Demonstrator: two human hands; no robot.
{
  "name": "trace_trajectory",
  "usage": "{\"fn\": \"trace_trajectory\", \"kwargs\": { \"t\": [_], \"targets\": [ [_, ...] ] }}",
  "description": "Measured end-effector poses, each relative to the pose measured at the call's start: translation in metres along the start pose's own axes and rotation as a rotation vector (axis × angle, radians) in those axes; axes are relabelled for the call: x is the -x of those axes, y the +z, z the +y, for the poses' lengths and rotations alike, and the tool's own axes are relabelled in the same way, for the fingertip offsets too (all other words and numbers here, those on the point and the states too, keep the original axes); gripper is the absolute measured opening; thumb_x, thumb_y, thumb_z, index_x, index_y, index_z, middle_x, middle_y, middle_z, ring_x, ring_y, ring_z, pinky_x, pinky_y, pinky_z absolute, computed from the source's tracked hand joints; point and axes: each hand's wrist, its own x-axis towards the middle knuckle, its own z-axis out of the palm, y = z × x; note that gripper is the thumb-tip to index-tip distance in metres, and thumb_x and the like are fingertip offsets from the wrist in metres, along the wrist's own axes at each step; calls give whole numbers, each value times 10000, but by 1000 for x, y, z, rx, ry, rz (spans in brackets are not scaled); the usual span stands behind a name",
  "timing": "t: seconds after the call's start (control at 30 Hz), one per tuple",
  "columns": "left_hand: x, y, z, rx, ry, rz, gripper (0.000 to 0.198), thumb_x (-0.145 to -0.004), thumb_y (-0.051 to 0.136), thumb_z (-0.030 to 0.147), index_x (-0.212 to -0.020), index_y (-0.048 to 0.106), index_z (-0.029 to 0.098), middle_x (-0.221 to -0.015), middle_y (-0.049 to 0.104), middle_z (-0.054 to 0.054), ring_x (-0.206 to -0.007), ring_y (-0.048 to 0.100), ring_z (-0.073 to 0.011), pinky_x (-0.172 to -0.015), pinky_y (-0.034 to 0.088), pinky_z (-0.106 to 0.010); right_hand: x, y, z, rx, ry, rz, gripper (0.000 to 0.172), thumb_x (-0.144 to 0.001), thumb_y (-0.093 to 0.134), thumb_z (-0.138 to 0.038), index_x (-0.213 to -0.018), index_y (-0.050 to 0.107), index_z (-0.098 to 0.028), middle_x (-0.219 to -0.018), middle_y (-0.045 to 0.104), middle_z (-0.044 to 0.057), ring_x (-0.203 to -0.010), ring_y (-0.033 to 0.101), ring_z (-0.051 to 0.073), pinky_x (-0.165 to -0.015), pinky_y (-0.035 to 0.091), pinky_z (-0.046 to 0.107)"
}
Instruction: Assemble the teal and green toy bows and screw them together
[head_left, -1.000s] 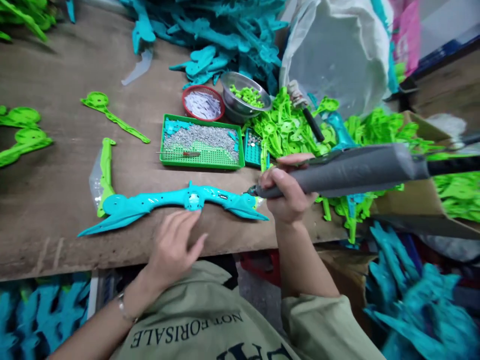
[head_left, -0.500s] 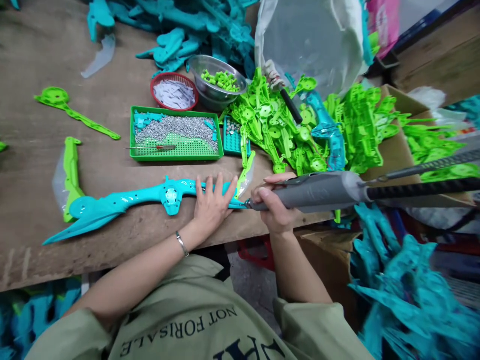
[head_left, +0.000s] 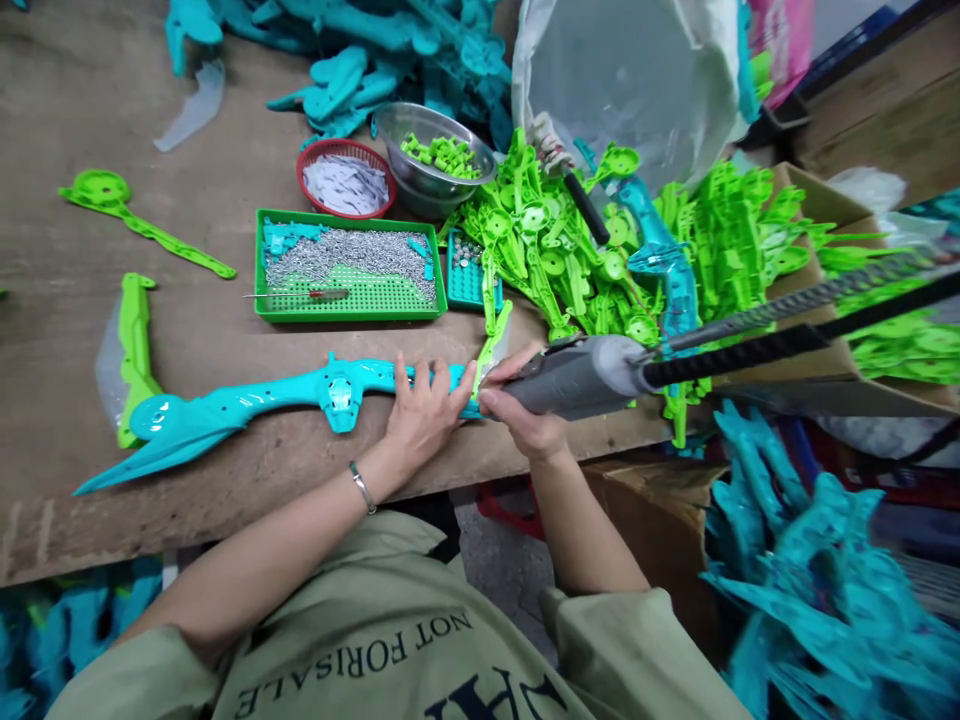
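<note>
A long turquoise plastic toy piece, shaped somewhat like a bow, lies along the table's front edge with a pointed left end. My left hand presses down over its right part, fingers curled across it. Wrapped in my right hand is a grey power screwdriver, held almost level and pointing left at the right end of the piece. Its tip is hidden by my fingers. A green arm with a clear blade stands at the piece's left end; a similar green arm is at its right end.
A green tray of screws, a red basket of white strips and a metal bowl stand behind. Green parts are heaped at right. The screwdriver's black cable and a spring stretch rightward.
The screwdriver and my right hand have moved left, closer to my left hand. My left fingers are now more curled over the turquoise piece.
</note>
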Motion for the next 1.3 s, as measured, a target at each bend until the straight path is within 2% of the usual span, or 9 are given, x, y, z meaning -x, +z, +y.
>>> {"fn": "trace_trajectory", "kwargs": {
  "t": [0.23,0.37,0.47,0.63,0.7,0.8,0.93,1.1,1.3],
  "targets": [
    [2,2,3,-89,5,40,526,-1029,359,226,-1551,393,274,-1364,606,-180,-1231,595,-364,-1128,344,-698,-16,-4,2,-87,-82,-390,247,-816,734,-389,-698,594,-224,-563,548,-46,-502,513,119,-509,441,279],
    [1,-1,4,-125,-5,10,536,-1025,403,265,-1560,373,267,-1360,613,-165,-1224,600,-346,-1133,363,-679,-25,-10,-8,-158,-75,-478,184,-819,759,-347,-806,629,-217,-577,578,-47,-467,503,105,-469,414,255],
    [0,-3,4,-135,13,-3,572,-1014,465,331,-1567,356,230,-1395,601,-167,-1271,578,-333,-1147,378,-640,-40,-9,-20,-284,-128,-360,251,-808,778,-373,-975,654,-231,-564,584,-59,-455,525,118,-449,427,253],
    [5,0,5,-119,28,99,764,-937,595,537,-1552,368,146,-1557,461,-206,-1473,393,-358,-1191,346,-587,-87,20,-33,-257,-166,30,267,-793,784,-425,-947,657,-248,-645,651,-43,-581,647,136,-574,531,271],
    [12,2,5,-99,50,148,802,-904,630,573,-1529,397,128,-1561,453,-220,-1480,384,-365,-1188,347,-582,-107,40,-29,-250,-125,47,300,-780,777,-452,-952,652,-241,-651,652,-42,-604,662,142,-590,535,278],
    [27,-2,-1,-76,62,253,681,-923,640,491,-1472,467,129,-1514,520,-202,-1452,437,-345,-1185,355,-549,-131,73,-13,-316,-139,55,326,-771,745,-467,-976,630,-242,-546,558,-85,-499,592,123,-543,501,277],
    [49,-24,-27,-81,-110,355,509,-963,586,357,-1402,533,104,-1477,559,-203,-1414,478,-370,-1181,338,-582,-152,105,10,-349,-222,75,308,-771,710,-445,-966,585,-243,-505,502,-106,-451,533,112,-518,469,281],
    [74,-42,-65,-100,-310,340,588,-952,593,358,-1437,484,44,-1474,530,-270,-1425,427,-453,-1157,298,-684,-165,118,23,-347,-209,57,297,-752,704,-419,-921,536,-243,-503,538,-109,-442,524,106,-502,440,274],
    [87,-32,-77,-43,-327,311,735,-918,631,479,-1488,424,64,-1445,563,-248,-1398,451,-444,-1178,244,-685,-169,123,28,-337,-193,83,291,-735,704,-414,-905,537,-247,-492,542,-109,-435,521,113,-503,446,286]
  ]
}}
